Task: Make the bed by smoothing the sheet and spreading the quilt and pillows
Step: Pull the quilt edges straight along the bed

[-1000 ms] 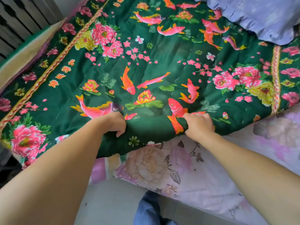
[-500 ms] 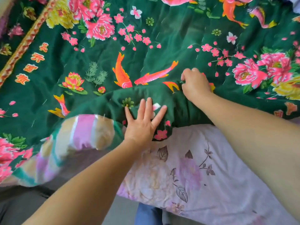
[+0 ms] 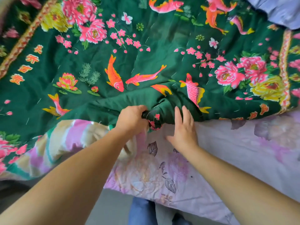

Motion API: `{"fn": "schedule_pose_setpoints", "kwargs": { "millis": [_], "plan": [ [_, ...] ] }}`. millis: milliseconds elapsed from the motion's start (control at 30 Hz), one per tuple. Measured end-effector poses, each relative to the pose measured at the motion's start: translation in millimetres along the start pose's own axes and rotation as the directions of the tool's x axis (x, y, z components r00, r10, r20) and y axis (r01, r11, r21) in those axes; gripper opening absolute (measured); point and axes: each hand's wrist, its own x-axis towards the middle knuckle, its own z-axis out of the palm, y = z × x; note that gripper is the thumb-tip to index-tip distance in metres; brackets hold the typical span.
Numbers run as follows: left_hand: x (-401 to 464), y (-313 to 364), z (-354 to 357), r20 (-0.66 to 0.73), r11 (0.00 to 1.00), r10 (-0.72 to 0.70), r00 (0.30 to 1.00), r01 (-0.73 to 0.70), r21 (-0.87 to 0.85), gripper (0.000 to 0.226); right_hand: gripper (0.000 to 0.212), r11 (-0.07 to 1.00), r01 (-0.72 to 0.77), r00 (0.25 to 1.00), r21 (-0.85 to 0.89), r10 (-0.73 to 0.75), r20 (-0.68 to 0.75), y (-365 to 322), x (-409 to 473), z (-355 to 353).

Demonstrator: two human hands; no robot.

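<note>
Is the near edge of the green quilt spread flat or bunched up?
Bunched up. The green quilt is gathered into folds at its edge, where the left hand grips it, leaving the sheet uncovered.

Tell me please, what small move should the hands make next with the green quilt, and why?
Probably pull the bunched edge toward the person. The left hand has a closed grip on a crumpled fold of the quilt, while the right hand lies open beside it. The floral sheet below is uncovered, and the quilt's pale underside is turned up at left.
</note>
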Motion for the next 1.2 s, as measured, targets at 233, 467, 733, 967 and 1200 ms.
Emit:
{"fn": "schedule_pose_setpoints", "kwargs": {
  "millis": [233,467,733,967,1200],
  "plan": [
    [-59,54,-37,0.159,0.853,-0.067,0.985,0.139,-0.502,0.020,0.120,0.970,0.014,0.997,0.243,0.005,-0.076,10,-34,-24],
    [-159,84,-34,0.304,0.671,-0.019,0.953,0.237,-0.702,0.055,0.054,0.948,0.233,0.942,0.217,-0.165,-0.291,55,-82,-81],
    [-245,112,-16,0.228,0.942,-0.169,0.959,0.226,-0.249,0.023,0.054,0.921,0.355,0.931,-0.162,-0.332,0.154,78,-154,-144],
    [-284,176,38,0.082,0.997,0.079,0.994,-0.078,-0.013,0.117,0.055,0.908,0.376,0.920,-0.182,-0.343,0.191,74,-183,-168],
    [-283,169,62,-0.246,0.998,-0.061,0.967,0.067,0.016,0.031,0.044,0.917,0.393,0.917,-0.069,-0.385,0.106,91,-198,-151]
  ]
}}
